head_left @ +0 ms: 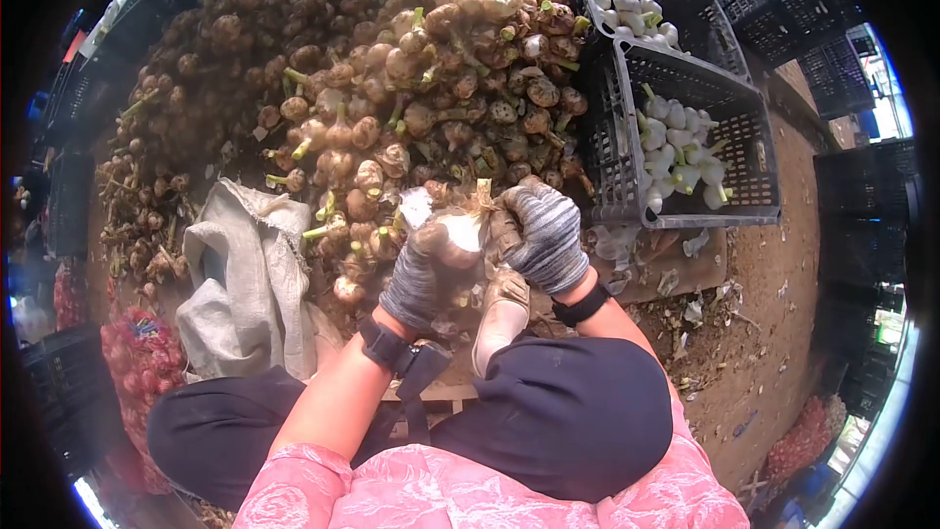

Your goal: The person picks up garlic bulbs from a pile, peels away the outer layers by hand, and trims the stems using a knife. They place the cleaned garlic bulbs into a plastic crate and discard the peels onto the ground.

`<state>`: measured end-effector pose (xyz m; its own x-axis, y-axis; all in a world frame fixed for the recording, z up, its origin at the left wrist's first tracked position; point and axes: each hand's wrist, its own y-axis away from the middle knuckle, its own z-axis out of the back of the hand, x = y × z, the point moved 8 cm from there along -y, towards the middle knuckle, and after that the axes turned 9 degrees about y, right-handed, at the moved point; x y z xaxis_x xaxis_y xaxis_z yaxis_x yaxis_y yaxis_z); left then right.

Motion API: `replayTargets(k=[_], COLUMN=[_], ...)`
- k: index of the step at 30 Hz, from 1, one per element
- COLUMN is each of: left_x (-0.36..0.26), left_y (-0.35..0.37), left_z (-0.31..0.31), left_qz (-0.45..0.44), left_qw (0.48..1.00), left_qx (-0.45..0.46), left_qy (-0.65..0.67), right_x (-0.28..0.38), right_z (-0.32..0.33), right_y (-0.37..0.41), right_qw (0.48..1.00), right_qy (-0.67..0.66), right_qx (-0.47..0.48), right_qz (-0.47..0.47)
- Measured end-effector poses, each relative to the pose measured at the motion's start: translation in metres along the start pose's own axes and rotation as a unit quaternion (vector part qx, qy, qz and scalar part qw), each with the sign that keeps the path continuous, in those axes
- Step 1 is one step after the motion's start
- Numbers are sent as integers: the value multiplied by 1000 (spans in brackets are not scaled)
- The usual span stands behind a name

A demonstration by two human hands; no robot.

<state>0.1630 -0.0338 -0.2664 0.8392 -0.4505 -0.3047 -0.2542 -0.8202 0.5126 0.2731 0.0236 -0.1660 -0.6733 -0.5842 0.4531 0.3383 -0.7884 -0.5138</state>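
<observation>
A garlic bulb (462, 233) is between my two gloved hands, partly white where its outer skin is off, with a short cut stem pointing up. My left hand (416, 272) is wrapped round its left and lower side. Beside the stem, my right hand (540, 235) is closed with curled fingers, pinching the dry outer skin near the neck. A loose piece of white skin (416, 206) shows just above my left hand. Right behind the hands rises a large heap of soil-stained garlic bulbs (431, 78), several with green stem stubs.
At the right stand two black crates; the nearer crate (700, 218) and the farther crate (720, 39) hold cleaned white garlic. A beige sack (245, 274) lies left, near a red net bag (142, 362) of bulbs. Peeled skins litter the ground (754, 353). More black crates line both sides.
</observation>
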Motion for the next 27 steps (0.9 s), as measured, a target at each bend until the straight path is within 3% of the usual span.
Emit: replayTargets(k=[2,4,7,9,10,12,13,14,15,16,17,18,19,20,21,22,24,25,26,27], left_x=[4,13,12,20,27,19,8,8,6,1,-8,-7,-3,6,5,11,19,-5,-18,-20], left_y=[-2,-2,-4,-8,-8,4,7,6,5,-1,-5,-7,-5,-2,-3,-4,-3,-8,0,0], left_z=[4,-9,-14,-3,3,-5,-9,-11,-5,11,14,15,13,14,15,17,14,-3,-29,-30], left_qz=[12,72,55,98,139,92,43,68,63,20,-25,-27,29,82,80,122,166,12,-146,-147], left_qw=[999,986,993,988,974,989,996,990,992,983,942,942,989,995,995,983,963,993,897,897], left_qx=[-8,86,99,62,25,46,68,119,104,101,98,100,49,-5,-6,-30,-52,68,179,179], left_qy=[46,121,20,99,176,105,30,23,23,-150,-319,-320,-137,54,56,133,206,-92,-377,-377], right_x=[-2,-5,-11,-16,-32,-87,-104,-105,-104,-106,-103,-96,-92,-81,-73,-61,-38,-33,-32,-30], right_z=[2,5,10,10,13,25,22,9,-7,-43,-68,-57,-54,-42,-27,-21,-15,-24,-31,-35], right_y=[-1,1,1,3,7,23,32,38,50,75,105,115,109,88,67,54,34,30,32,31], right_qw=[1000,998,993,992,984,943,939,944,940,899,821,843,844,903,927,927,883,881,868,852], right_qy=[14,37,91,92,127,194,176,181,185,180,171,205,206,50,-108,-109,-270,-316,-361,-405], right_qx=[-14,-51,-66,-83,-89,-92,-36,58,155,350,528,488,488,399,295,295,276,268,252,236], right_qz=[-7,-12,-36,-29,-91,-253,-292,-268,-243,-192,-133,-91,-90,-150,-205,-204,-266,-227,-230,-231])
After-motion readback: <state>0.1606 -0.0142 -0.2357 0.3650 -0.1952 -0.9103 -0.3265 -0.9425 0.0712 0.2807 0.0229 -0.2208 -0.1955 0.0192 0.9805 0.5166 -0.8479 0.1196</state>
